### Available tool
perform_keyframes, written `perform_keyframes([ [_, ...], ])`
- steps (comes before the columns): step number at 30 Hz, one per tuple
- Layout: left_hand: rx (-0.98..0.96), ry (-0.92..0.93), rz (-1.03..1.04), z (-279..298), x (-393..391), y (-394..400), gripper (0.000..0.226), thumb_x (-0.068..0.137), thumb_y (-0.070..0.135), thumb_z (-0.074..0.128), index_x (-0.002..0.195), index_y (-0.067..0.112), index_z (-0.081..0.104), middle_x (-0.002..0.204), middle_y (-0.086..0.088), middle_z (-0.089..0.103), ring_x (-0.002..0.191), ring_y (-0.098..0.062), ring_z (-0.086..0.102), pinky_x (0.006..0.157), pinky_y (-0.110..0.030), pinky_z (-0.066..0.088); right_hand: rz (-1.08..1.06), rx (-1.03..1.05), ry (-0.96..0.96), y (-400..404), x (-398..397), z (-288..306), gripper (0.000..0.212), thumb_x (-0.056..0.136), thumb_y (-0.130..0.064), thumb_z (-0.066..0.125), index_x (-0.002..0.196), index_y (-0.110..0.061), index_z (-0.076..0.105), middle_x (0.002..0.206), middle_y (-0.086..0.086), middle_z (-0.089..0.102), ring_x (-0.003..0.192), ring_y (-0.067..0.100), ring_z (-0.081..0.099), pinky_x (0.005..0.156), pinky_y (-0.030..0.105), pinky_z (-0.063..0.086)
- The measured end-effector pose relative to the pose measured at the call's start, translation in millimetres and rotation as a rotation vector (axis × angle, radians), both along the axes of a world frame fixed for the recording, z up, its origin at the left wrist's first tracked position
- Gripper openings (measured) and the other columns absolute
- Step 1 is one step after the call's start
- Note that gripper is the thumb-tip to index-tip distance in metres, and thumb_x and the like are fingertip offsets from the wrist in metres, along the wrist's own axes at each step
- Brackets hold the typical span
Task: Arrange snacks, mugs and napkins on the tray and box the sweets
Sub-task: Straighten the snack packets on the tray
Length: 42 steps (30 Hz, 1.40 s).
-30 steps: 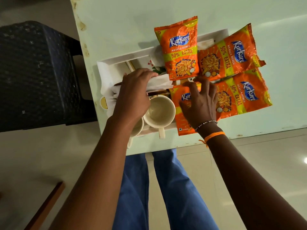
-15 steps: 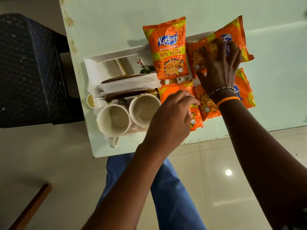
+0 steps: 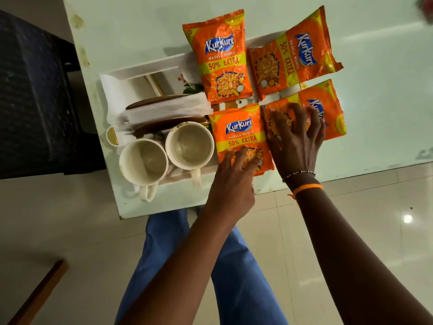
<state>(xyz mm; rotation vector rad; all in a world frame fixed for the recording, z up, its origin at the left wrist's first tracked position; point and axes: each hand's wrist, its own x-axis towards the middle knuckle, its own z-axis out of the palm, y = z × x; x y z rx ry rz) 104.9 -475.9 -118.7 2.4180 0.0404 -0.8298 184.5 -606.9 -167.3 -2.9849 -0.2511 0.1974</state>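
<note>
Several orange Kurkure snack packets lie on the white tray (image 3: 140, 71): far left packet (image 3: 221, 57), far right packet (image 3: 295, 55), near left packet (image 3: 239, 132) and near right packet (image 3: 328, 106). My left hand (image 3: 234, 179) rests with its fingertips on the near left packet's lower edge. My right hand (image 3: 295, 139) lies spread flat on the near right packet. Two cream mugs, the left mug (image 3: 143, 161) and the right mug (image 3: 189, 146), stand on the tray's near left part. Folded white napkins (image 3: 168, 109) lie between brown plates behind the mugs.
The tray sits at the near left corner of a pale green table (image 3: 386, 66), partly over its front edge. A dark woven chair (image 3: 35, 90) stands to the left. My blue trouser legs (image 3: 234, 277) and a tiled floor lie below. A small white and gold dish (image 3: 112, 136) sits by the tray's left edge.
My right hand came down from the far right packet onto the near right packet. My left hand slid onto the near left packet. The packets now lie squarer in two rows.
</note>
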Motion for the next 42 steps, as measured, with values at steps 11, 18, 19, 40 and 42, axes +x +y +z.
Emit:
perform_keyframes([
  [11,-0.258,-0.217,0.471,7.0,-42.1,12.4,0.022,0.083,0.007,0.051,0.099,0.016,0.062,0.111,0.001,0.058,0.105,-0.009,0.052,0.085,-0.011,0.036,-0.343,0.241,-0.019,8.5,-38.8,18.4,0.038,0.085,-0.031,0.054,0.120,-0.017,0.050,0.127,0.017,0.047,0.115,0.036,0.038,0.093,0.038,0.031],
  [18,-0.632,0.285,1.474,-18.3,-105.5,59.0,0.025,0.091,0.000,0.041,0.080,0.016,0.056,0.078,-0.004,0.059,0.073,-0.017,0.060,0.074,-0.024,0.048,-0.910,0.793,0.004,-4.6,-68.2,5.4,0.036,0.087,-0.005,0.050,0.122,-0.001,0.042,0.096,-0.008,0.041,0.084,-0.002,0.047,0.076,0.023,0.046],
  [19,-0.652,0.263,1.614,-21.9,-109.7,70.3,0.023,0.093,0.002,0.038,0.083,0.015,0.053,0.078,-0.005,0.057,0.073,-0.018,0.059,0.075,-0.026,0.048,-0.987,0.895,0.072,-4.5,-67.3,2.0,0.036,0.089,-0.007,0.048,0.125,-0.004,0.041,0.095,-0.007,0.043,0.082,0.003,0.049,0.072,0.023,0.047],
  [40,-0.466,-0.144,1.359,-47.8,-90.9,150.8,0.025,0.080,-0.007,0.063,0.093,0.009,0.048,0.086,0.005,0.050,0.082,-0.009,0.054,0.054,-0.014,0.053,-0.986,1.114,0.404,-29.8,-19.9,-5.7,0.018,0.084,0.007,0.050,0.096,-0.004,0.059,0.089,0.009,0.060,0.077,0.010,0.067,0.081,0.028,0.053],
  [42,-0.429,-0.165,1.323,-46.2,-87.3,147.9,0.026,0.079,-0.008,0.063,0.092,0.008,0.048,0.084,0.006,0.049,0.078,-0.007,0.052,0.052,-0.010,0.050,-0.987,1.071,0.361,-31.9,-16.7,-5.7,0.030,0.081,0.008,0.055,0.109,-0.003,0.055,0.096,0.010,0.057,0.089,0.019,0.063,0.083,0.028,0.056],
])
